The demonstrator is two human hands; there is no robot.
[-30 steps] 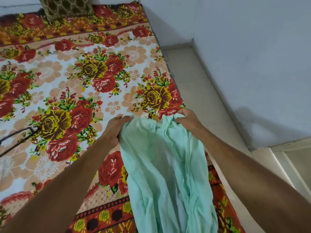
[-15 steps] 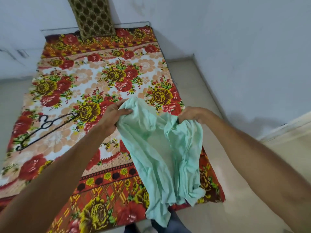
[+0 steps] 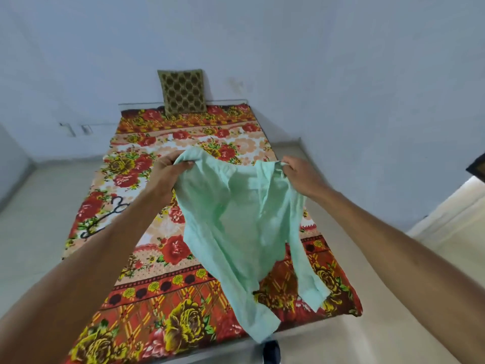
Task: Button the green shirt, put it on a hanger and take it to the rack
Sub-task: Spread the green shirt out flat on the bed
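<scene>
On the bed [image 3: 147,306], at the left, a dark hanger [image 3: 105,216] lies flat, partly hidden behind the left forearm. The left hand [image 3: 168,172] is closed on one top corner of the shirt [image 3: 236,227], cloth bunched in the fist. The right hand [image 3: 301,177] pinches the opposite top edge between thumb and fingers.

The shirt hangs between the two grips, held up over the bed — its front falls open and the tails trail down toward the near edge. No buttons look fastened.

To do this step well, I'd spread the hands apart, lower the shirt flat onto the bed with the front up, and line up both front edges — buttoning goes easier on a surface than in the air.
</scene>
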